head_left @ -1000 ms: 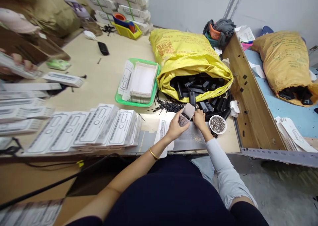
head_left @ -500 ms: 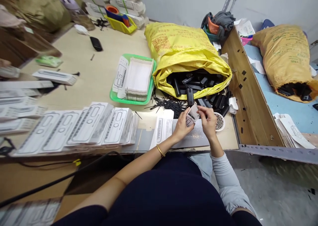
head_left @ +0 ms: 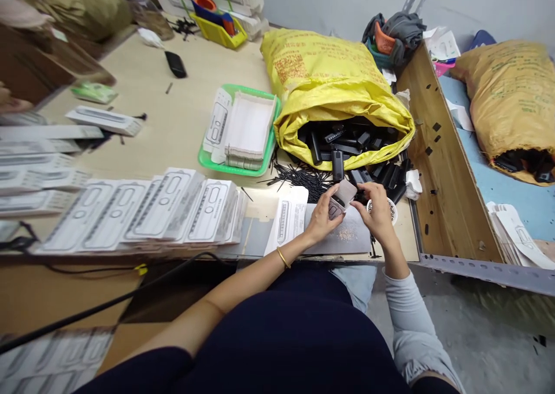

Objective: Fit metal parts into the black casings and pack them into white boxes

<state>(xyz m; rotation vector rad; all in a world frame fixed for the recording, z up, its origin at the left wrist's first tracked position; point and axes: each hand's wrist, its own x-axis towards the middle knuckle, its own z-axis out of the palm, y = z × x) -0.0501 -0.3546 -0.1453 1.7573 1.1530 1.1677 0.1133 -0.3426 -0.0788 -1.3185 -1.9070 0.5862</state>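
My left hand grips a small grey box-like part over the front edge of the table. My right hand is at the part's right end, fingers pinched together; whether they hold something small I cannot make out. Behind that hand a small white bowl of tiny metal pieces is partly hidden. Under both hands lies a grey sheet with a scatter of small bits. An open yellow sack full of black plastic parts lies just beyond.
A green tray holds white cards. Rows of white printed packages line the table's front left. Black sticks are strewn by the sack. A wooden side board stands right, with another sack beyond it. Another person's hand shows far left.
My right hand rose from beside the bowl to the end of the grey part. The left hand kept its hold on the part. The view shifted slightly.
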